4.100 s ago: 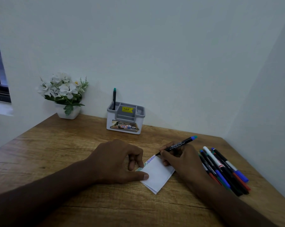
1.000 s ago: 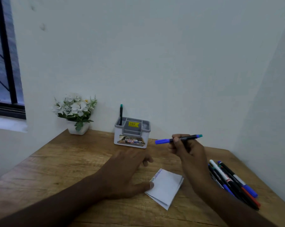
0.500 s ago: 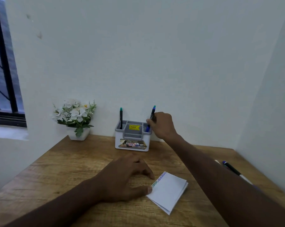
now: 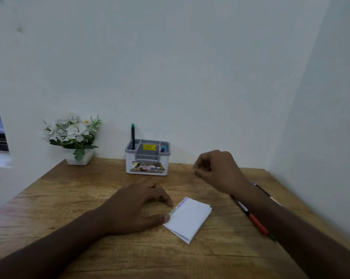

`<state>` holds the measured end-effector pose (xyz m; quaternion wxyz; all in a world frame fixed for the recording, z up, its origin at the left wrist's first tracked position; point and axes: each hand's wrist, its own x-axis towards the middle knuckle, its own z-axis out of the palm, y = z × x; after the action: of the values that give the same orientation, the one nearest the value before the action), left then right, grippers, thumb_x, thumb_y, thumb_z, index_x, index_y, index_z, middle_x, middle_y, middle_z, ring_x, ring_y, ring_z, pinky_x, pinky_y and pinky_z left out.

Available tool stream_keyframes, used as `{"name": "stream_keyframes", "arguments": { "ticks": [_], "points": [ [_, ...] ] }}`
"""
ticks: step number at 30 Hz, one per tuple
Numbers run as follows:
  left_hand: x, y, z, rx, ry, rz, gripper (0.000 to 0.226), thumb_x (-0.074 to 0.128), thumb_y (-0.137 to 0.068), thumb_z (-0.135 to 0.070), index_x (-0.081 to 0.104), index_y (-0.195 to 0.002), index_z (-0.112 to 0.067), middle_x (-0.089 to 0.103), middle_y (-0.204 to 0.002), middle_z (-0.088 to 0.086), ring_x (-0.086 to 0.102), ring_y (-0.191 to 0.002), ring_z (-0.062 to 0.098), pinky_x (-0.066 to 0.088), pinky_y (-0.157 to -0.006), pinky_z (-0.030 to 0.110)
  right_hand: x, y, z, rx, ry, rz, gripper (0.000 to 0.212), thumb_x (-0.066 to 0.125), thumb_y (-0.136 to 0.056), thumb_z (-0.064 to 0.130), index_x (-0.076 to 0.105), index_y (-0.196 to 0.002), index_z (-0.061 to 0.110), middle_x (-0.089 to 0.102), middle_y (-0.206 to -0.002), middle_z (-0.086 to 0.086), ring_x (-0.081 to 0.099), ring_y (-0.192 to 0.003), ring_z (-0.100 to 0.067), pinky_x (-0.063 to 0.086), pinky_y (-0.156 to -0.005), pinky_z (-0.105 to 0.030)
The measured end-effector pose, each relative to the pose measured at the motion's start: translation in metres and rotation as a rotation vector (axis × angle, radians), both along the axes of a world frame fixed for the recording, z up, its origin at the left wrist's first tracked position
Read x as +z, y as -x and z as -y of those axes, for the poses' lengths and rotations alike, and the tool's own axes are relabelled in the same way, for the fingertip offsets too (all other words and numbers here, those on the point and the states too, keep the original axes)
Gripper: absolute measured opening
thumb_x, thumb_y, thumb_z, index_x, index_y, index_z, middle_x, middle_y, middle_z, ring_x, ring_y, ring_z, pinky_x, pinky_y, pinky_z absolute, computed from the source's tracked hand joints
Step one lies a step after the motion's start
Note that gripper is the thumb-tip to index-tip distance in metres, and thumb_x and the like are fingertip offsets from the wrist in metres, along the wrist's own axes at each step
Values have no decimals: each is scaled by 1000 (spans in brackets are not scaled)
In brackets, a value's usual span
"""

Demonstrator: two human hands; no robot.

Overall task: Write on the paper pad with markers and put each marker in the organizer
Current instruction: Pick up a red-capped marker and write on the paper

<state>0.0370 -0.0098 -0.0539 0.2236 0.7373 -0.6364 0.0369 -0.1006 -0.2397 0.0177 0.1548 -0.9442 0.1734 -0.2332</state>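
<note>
1. Two markers stand in the organizer (image 4: 147, 158), a white box with a grey divided insert at the back of the bench (image 4: 69, 198) against the wall. A green-capped marker (image 4: 132, 135) stands upright in the left rear compartment; a blue-capped marker (image 4: 162, 149) sits low in the right compartment, only its top showing.
2. The middle compartment carries a yellow price sticker (image 4: 149, 147).
3. The paper pad (image 4: 188, 217) lies flat near the middle of the bench, white, turned at an angle, with coloured writing along its upper left edge.
4. The left hand (image 4: 138, 206) rests on the bench with its grip spread, thumb tip touching the pad's left edge.
5. The right hand (image 4: 216, 168) hangs above the bench to the right of the organizer, fingers curled, seemingly on nothing.
6. More markers (image 4: 252, 216) lie on the bench to the right, partly hidden by the right forearm.
7. A pot of white flowers (image 4: 73, 135) stands at the back left.
</note>
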Motion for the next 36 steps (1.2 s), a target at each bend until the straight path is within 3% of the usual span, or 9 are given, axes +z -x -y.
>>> {"name": "stream_keyframes", "arguments": {
  "ticks": [10, 15, 20, 22, 24, 26, 29, 33, 36],
  "points": [
    [1, 1, 1, -32, 47, -36, 24, 54, -100, -58, 68, -118, -48, 62, -113, -32, 60, -108, -2, 54, -84, 32, -10, 74, 31, -340, 239, -353, 22, 81, -88, 33, 67, -72, 24, 68, -83, 5, 66, -75, -8, 58, -66, -28],
    [1, 1, 1, -30, 56, -37, 20, 58, -102, -53, 69, -117, -48, 64, -110, -30, 62, -105, -1, 53, -82, 30, -16, 74, 17, -328, 310, -484, 40, 68, -97, 29, 40, -68, 27, 48, -85, 3, 53, -76, -15, 32, -52, -25],
    [2, 3, 2, -21, 50, -27, 18, 58, -102, -52, 68, -116, -48, 64, -110, -31, 62, -104, -3, 54, -81, 28, -22, 68, 3, -291, 287, -468, 40, 63, -100, 23, 39, -68, 26, 47, -84, 4, 52, -77, -15, 37, -56, -25],
    [3, 5, 0, 2, 52, -3, 19, 55, -101, -56, 68, -113, -48, 64, -107, -32, 62, -102, -4, 54, -78, 28, -22, 67, -1, -287, 284, -479, 26, 60, -102, 23, 53, -76, 21, 54, -88, 2, 57, -81, -15, 43, -59, -25],
    [5, 9, -1, 44, 86, 55, 23, 50, -99, -60, 68, -109, -50, 63, -104, -33, 60, -98, -6, 54, -72, 27, -17, 66, -5, -256, 275, -369, 15, 57, -104, 24, 64, -95, 15, 66, -92, -1, 63, -81, -17, 49, -65, -30],
    [7, 14, -3, 87, 142, 116, 28, 47, -98, -60, 69, -112, -48, 64, -106, -33, 59, -99, -7, 55, -72, 27, -10, 67, -12, -151, 175, -48, 14, 54, -106, 26, 55, -100, 14, 71, -89, -2, 65, -75, -17, 49, -64, -33],
    [7, 22, -3, 131, 252, 116, 33, 44, -103, -53, 66, -126, -45, 66, -117, -29, 58, -107, -7, 55, -78, 26, -1, 71, -34, 167, -318, 415, 18, 49, -110, 28, 48, -104, 10, 74, -79, -10, 74, -68, -20, 61, -65, -40],
    [12, 40, 1, 75, 266, -62, 44, 27, -108, -54, 52, -143, -47, 61, -129, -27, 52, -121, -5, 48, -95, 27, -23, 63, -59, 390, -663, 492, 12, 56, -106, 15, 51, -110, 4, 77, -94, -16, 80, -83, -31, 67, -78, -43],
    [10, 51, 5, -46, 200, -77, 27, 31, -111, -45, 55, -124, -47, 62, -116, -25, 59, -110, 3, 50, -89, 31, -45, 56, -65, 358, -644, 456, 18, 73, -97, 18, 61, -108, 10, 79, -95, -12, 81, -86, -29, 67, -80, -51]
  ]
}}
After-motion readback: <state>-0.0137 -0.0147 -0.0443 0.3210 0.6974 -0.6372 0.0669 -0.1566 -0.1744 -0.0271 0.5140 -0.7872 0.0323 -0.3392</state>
